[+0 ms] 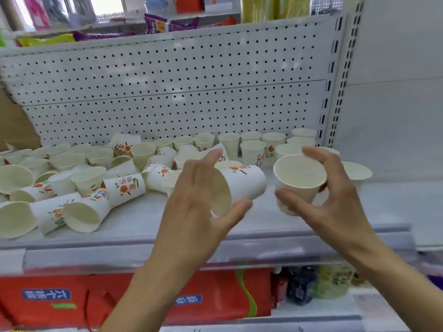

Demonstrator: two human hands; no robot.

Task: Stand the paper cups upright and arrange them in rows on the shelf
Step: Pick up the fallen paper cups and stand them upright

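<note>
My left hand grips a white paper cup that lies on its side, mouth toward me, above the shelf. My right hand holds a second paper cup upright by its wall, fingers and thumb curled round it. Several cups stand upright in rows at the back right of the shelf. A heap of tipped cups with orange print covers the left half.
A white pegboard panel backs the shelf, with a slotted upright post at the right. Snack bags lie on the shelf above. Red boxes and bottles sit below.
</note>
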